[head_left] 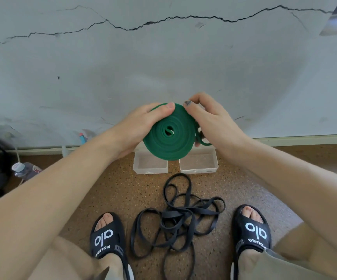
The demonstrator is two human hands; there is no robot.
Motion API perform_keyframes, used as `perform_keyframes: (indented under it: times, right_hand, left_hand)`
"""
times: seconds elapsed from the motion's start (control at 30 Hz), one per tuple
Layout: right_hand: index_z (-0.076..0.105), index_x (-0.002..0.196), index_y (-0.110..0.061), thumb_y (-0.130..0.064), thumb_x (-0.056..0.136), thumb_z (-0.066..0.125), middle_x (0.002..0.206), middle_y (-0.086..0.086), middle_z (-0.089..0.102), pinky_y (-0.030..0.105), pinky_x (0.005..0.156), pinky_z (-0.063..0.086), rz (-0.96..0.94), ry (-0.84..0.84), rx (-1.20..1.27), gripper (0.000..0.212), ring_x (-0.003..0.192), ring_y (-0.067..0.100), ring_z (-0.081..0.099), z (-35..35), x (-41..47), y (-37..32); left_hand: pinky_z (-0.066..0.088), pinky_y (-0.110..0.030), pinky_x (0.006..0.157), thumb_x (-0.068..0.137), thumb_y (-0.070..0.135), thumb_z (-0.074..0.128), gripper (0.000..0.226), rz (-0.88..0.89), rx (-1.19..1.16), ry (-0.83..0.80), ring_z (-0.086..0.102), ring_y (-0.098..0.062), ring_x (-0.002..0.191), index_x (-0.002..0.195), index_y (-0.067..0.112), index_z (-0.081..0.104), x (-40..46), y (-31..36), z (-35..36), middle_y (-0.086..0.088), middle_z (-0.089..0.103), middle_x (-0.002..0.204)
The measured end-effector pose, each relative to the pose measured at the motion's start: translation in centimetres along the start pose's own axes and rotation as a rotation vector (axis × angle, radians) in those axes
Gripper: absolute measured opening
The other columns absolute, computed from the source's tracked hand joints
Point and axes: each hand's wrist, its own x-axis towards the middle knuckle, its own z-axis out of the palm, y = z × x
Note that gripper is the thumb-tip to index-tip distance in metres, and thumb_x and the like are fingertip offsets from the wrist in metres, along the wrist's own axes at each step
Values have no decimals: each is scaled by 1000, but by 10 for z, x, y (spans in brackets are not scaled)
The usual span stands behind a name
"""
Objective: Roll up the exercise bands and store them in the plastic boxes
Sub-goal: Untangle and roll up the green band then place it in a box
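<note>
Holding a green band (168,132) wound into a flat coil, the person is working at roughly the midpoint of the task, by my judgement. The left hand (141,126) is cupping the coil from its side, thumb lying across the top edge and fingers behind it. The right hand (208,120) is gripping the opposite edge, fingers curled round the last loose loop of the tail, which is sticking out just below that hand. The coil is nearly complete; only that short tail is waiting to be tucked in.

Sitting directly beneath the hands are two clear plastic boxes (199,163), side by side and apparently holding nothing yet. Nearer the person than the boxes, between the two sandalled feet (109,239), a black band (175,217) is lying in a loose tangle, not yet rolled. Remaining work, as judged: finishing and boxing the green coil, then rolling and boxing the black one.

The floor (123,190) is showing as speckled brown. Beyond the hands a pale wall (163,57) is carrying a long jagged crack. Off to the left hand's side a plastic bottle (25,168) is lying on the floor.
</note>
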Motion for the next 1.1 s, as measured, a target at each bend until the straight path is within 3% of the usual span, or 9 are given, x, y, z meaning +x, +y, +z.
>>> perform_keyframes:
  times: [0.2,0.27,0.33,0.4,0.6,0.73,0.87,0.97,1.1]
  right_hand:
    - [53,100,-14,-36,108,49,77,-5,59,10,44,39,104,239,216,24,46,-9,54,10,13,28]
    - [54,103,-13,-37,105,54,84,-1,65,16,53,49,138,270,175,24,64,-5,65,5,22,45]
    - [57,101,-17,-40,101,60,93,3,72,34,70,62,182,279,122,24,83,12,72,2,30,68]
    - [59,97,-21,-42,97,66,97,6,74,47,76,64,223,274,98,22,87,20,74,2,37,88]
    - [73,105,-22,-41,81,79,101,4,78,49,89,61,371,243,224,31,96,22,75,0,56,163]
    - [73,116,-6,-10,91,76,106,12,78,41,85,63,520,213,376,26,97,27,76,-8,65,215]
    - [75,114,-3,-7,88,77,104,13,79,43,88,62,631,310,424,26,97,28,76,-8,78,267]
    - [73,118,-1,-6,89,76,105,13,78,41,87,62,693,406,419,30,97,28,76,-12,93,301]
    - [74,122,-12,-17,89,78,113,6,76,47,95,59,695,419,218,34,104,25,72,-11,114,336]
  left_hand:
    - [59,-29,83,105,41,48,42,-84,-124,102,74,-19,96,115,9,72,37,-22,20,-7,78,106]
    - [58,-32,87,104,44,49,44,-146,-168,131,74,-22,102,117,9,72,52,-41,31,-8,78,108]
    - [58,-33,88,103,46,51,43,-199,-184,165,74,-21,101,115,11,73,67,-61,40,-6,78,106]
    - [58,-34,87,102,46,54,41,-246,-215,212,75,-22,100,113,12,73,80,-81,45,-6,79,104]
    - [58,-40,95,99,48,58,35,-361,-217,231,75,-20,99,105,19,75,120,-151,56,-2,80,102]
    - [59,-41,93,98,52,58,30,-403,-114,191,75,-18,97,97,27,73,148,-195,69,1,78,103]
    - [57,-38,93,95,63,55,46,-488,61,178,68,-15,100,113,22,63,176,-235,80,-1,69,117]
    - [51,-20,78,93,57,62,53,-471,159,76,60,-7,98,129,19,51,189,-252,86,4,58,118]
    - [46,-32,104,73,60,80,87,-415,395,-58,51,-17,126,142,22,43,198,-276,96,0,47,141]
